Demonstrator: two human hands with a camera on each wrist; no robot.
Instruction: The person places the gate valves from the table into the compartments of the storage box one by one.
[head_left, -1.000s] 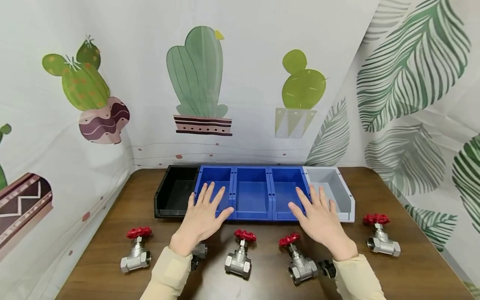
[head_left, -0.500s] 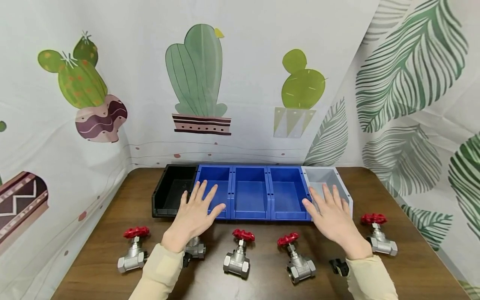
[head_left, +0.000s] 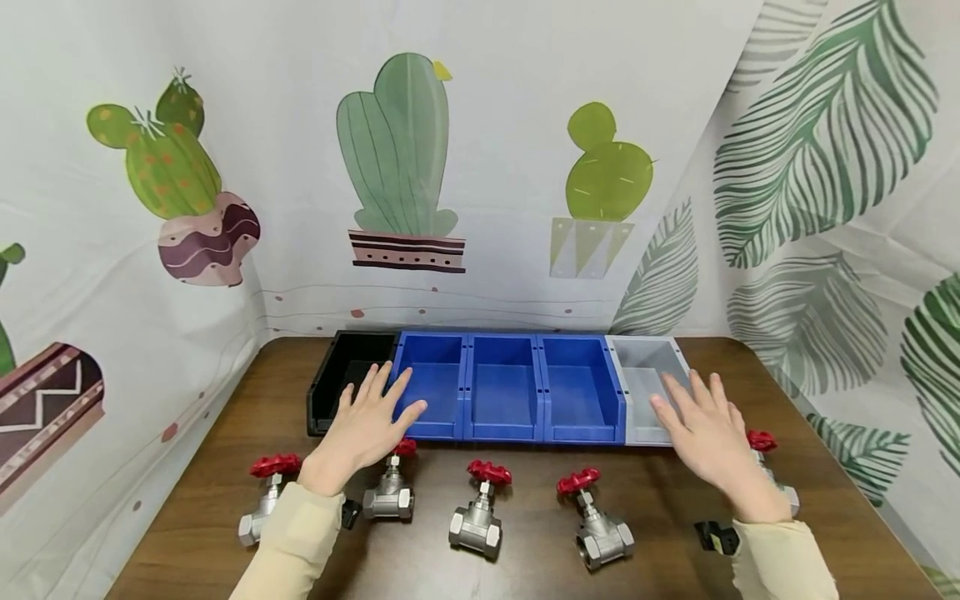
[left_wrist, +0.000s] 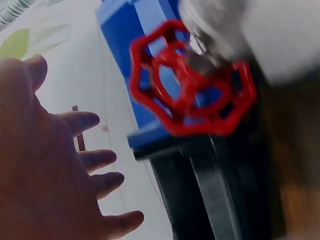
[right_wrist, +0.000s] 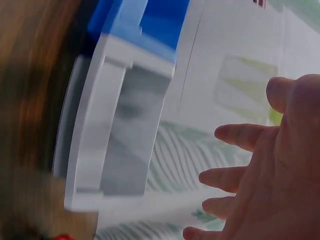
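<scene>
Fingers [head_left: 397, 389] of the left hand [head_left: 358, 433] were straight and spread, with nothing in them; those of the right hand [head_left: 708, 437] were equally extended and held nothing. Five metal valves [head_left: 600, 535] with red wheels [head_left: 578, 481] rested on the brown counter [head_left: 536, 575]. The middle valve [head_left: 476, 527] and the fourth valve lay between the hands, the second valve [head_left: 390, 502] near the left hand; the leftmost valve [head_left: 268, 500] was partly hidden by the left sleeve [head_left: 292, 533], the rightmost valve [head_left: 763, 441] by the right hand. Behind them, one black bin [head_left: 324, 379], three blue bins [head_left: 504, 431] and one light grey bin [head_left: 643, 435] stood side by side. The left hand partly covered the black bin, the right hand the grey one. Farther back hung a printed white cloth [head_left: 510, 167].
</scene>
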